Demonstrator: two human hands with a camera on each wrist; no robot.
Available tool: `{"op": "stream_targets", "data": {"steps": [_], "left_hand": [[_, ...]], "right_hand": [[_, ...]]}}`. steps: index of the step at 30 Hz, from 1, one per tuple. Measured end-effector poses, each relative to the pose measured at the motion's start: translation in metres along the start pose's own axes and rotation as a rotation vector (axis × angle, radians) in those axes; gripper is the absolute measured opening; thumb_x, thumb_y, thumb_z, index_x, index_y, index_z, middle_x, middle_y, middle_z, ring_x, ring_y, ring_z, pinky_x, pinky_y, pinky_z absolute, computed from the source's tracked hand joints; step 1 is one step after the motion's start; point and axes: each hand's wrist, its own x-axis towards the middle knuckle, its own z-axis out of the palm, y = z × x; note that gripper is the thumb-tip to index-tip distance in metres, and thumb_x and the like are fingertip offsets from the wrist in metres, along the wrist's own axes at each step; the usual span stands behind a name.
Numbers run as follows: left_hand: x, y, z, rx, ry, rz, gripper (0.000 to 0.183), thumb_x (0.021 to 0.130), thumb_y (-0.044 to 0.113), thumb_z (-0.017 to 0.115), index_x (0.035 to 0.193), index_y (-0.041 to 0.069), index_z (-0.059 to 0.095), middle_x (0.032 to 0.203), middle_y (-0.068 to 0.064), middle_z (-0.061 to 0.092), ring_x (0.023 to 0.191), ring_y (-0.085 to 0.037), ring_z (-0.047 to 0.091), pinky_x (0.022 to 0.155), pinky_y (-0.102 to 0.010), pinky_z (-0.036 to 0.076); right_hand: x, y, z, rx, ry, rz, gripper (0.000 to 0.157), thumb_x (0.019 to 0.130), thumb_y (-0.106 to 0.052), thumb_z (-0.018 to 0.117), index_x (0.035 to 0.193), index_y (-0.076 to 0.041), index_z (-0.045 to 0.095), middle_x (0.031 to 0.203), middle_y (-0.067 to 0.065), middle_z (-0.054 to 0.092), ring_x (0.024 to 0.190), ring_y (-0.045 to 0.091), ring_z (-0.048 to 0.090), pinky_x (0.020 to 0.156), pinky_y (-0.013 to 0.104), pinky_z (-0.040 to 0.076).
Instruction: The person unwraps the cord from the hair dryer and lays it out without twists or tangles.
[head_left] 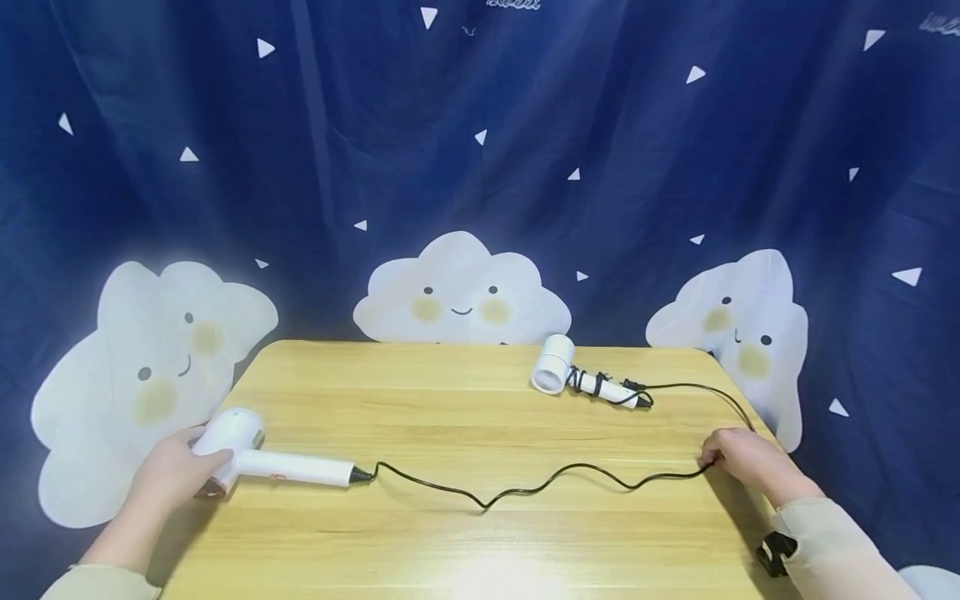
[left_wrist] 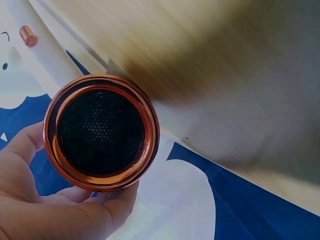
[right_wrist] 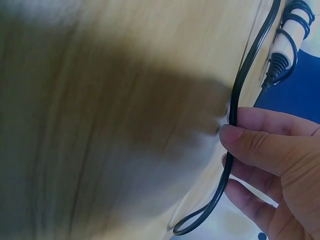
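A white hair dryer [head_left: 296,467] with a copper-coloured rim lies at the left of the table, its handle pointing right. My left hand [head_left: 174,468] grips its head; the left wrist view shows fingers and thumb around the barrel, just behind the copper ring [left_wrist: 151,134]. From the handle's end a black cord [head_left: 517,493] runs in loose waves across the wood to my right hand [head_left: 753,460]. There the thumb and fingers pinch the cord [right_wrist: 242,75], near the table's right edge. Beyond that hand the cord bends back toward the plug [head_left: 632,385].
A second white hair dryer [head_left: 553,365] lies near the far edge, its own black cord wound around the handle. The wooden table [head_left: 420,392] ends at a dark blue curtain [head_left: 465,183] printed with clouds and triangles.
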Motion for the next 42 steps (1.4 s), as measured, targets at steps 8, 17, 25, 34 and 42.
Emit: {"op": "stream_targets", "data": {"steps": [8, 17, 25, 34, 42], "left_hand": [[0.000, -0.001, 0.003, 0.036, 0.044, 0.026, 0.072, 0.092, 0.025, 0.066, 0.134, -0.025, 0.036, 0.125, -0.049, 0.045, 0.104, -0.062, 0.052, 0.086, -0.068, 0.044], [-0.004, 0.005, 0.005, 0.055, 0.077, 0.043, 0.063, 0.091, 0.020, 0.066, 0.129, -0.024, 0.041, 0.117, -0.045, 0.054, 0.092, -0.053, 0.060, 0.078, -0.065, 0.048], [-0.004, 0.016, 0.004, 0.077, 0.135, 0.098, 0.054, 0.092, 0.021, 0.063, 0.122, -0.022, 0.050, 0.098, -0.036, 0.063, 0.073, -0.037, 0.062, 0.062, -0.048, 0.052], [-0.002, 0.037, 0.003, 0.162, 0.169, 0.191, 0.058, 0.093, 0.025, 0.062, 0.125, -0.022, 0.050, 0.121, -0.045, 0.052, 0.108, -0.063, 0.048, 0.088, -0.069, 0.042], [-0.001, 0.062, 0.010, 0.115, 0.129, 0.238, 0.056, 0.096, 0.028, 0.059, 0.130, -0.016, 0.051, 0.128, -0.041, 0.052, 0.113, -0.061, 0.048, 0.090, -0.069, 0.042]], "right_hand": [[0.001, 0.002, 0.004, -0.025, 0.024, -0.005, 0.041, 0.071, 0.010, 0.075, 0.066, -0.029, 0.061, 0.073, -0.016, 0.060, 0.066, 0.002, 0.051, 0.058, 0.029, 0.045], [0.000, -0.007, 0.003, -0.013, 0.012, 0.017, 0.039, 0.070, 0.009, 0.077, 0.067, -0.027, 0.062, 0.073, -0.015, 0.060, 0.066, 0.003, 0.051, 0.059, 0.030, 0.046], [-0.001, -0.010, -0.001, 0.008, 0.008, 0.013, 0.036, 0.075, 0.003, 0.079, 0.065, -0.024, 0.057, 0.069, -0.015, 0.053, 0.064, 0.003, 0.043, 0.057, 0.028, 0.039], [0.001, -0.011, -0.011, 0.048, -0.032, 0.104, 0.032, 0.077, 0.004, 0.070, 0.065, -0.021, 0.053, 0.066, -0.011, 0.045, 0.060, 0.005, 0.036, 0.056, 0.026, 0.032], [0.009, -0.012, -0.024, 0.045, -0.006, 0.060, 0.024, 0.083, -0.001, 0.072, 0.070, -0.017, 0.060, 0.071, -0.011, 0.054, 0.064, 0.005, 0.044, 0.060, 0.031, 0.045]]}}
